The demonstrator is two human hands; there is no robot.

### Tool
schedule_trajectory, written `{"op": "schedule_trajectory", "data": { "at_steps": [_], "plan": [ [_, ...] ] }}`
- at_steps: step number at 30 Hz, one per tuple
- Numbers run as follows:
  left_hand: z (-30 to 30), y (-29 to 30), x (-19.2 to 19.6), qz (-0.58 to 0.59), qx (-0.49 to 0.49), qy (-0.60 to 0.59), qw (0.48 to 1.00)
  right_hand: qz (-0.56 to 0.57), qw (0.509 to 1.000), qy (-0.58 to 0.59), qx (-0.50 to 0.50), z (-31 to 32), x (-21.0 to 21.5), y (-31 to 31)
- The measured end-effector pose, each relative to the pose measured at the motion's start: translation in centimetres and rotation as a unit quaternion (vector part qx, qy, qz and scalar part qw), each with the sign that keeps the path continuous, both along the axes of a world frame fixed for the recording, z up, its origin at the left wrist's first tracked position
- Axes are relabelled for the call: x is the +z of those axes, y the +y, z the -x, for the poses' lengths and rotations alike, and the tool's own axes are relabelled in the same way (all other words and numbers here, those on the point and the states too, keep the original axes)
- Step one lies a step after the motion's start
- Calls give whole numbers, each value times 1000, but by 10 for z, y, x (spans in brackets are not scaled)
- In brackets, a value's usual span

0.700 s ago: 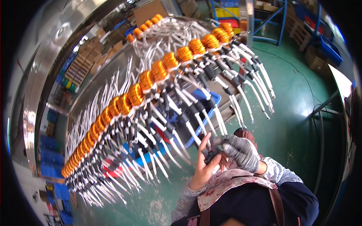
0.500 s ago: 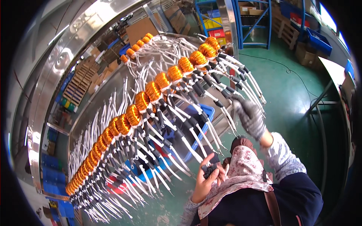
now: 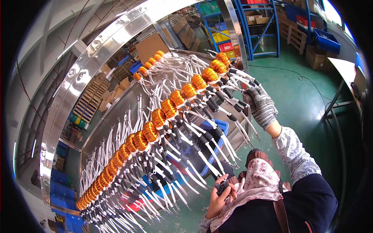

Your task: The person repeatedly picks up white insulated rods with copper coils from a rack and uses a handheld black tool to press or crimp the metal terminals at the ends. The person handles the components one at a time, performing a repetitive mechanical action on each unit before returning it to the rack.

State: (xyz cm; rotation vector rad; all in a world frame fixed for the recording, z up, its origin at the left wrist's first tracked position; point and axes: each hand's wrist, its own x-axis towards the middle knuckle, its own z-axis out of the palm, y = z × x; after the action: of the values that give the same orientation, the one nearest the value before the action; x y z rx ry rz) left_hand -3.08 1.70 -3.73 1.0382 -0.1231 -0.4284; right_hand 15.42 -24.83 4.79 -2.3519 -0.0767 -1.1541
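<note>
A long row of copper-wound ring coils (image 3: pixel 169 108) runs slantwise from the lower left to the upper right. White leads (image 3: pixel 206 163) with black sleeves (image 3: pixel 211 105) hang from it, bare metal ends outward. My right hand (image 3: pixel 262 108), in a grey knit glove, is at the row's far right end. Its fingers are closed around a lead there; the fingertips are partly hidden among the leads. Low in front of my body, my bare left hand (image 3: pixel 219 198) clasps several short black sleeve pieces (image 3: pixel 222 188) between thumb and fingers.
A shiny metal frame (image 3: pixel 64 89) arches around the coils. A second short row of coils (image 3: pixel 147 66) lies behind. Below the leads stands a blue bin (image 3: pixel 223 126). Blue shelving (image 3: pixel 248 31) is at the back, a white-topped table (image 3: pixel 344 70) at the right.
My right hand has moved away from me, from lower leads to those at the far right end. The whole view has shifted slightly. My left hand still holds the black pieces.
</note>
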Motion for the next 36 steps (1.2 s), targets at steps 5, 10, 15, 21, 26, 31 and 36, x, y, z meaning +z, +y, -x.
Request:
{"op": "schedule_trajectory", "data": {
  "at_steps": [5, 10, 15, 21, 26, 31, 36],
  "plan": [
    [1, -4, 0, 5, -2, 7, 1000, 5, 999, -2, 38, -5, 3, 5],
    [1, -5, -1, 1, -7, 3, 1000, 92, 994, 10, -53, -38, -2, 12],
    [6, -2, -5, 3, 2, -1, 1000, 44, 999, 23, -18, -40, -1, 21],
    [6, 3, -11, -5, 4, 7, 1000, -13, 997, -70, 2, -39, -10, 16],
    [2, -6, -3, 12, -13, -1, 1000, -77, 994, -61, 43, -45, -4, 15],
    [0, -4, 13, -51, -24, 27, 998, -94, 995, -42, -1, -7, 12, 21],
    [-12, -5, 22, -15, 20, 16, 1000, -197, 917, 81, 338, 89, 6, 47]
  ]
}}
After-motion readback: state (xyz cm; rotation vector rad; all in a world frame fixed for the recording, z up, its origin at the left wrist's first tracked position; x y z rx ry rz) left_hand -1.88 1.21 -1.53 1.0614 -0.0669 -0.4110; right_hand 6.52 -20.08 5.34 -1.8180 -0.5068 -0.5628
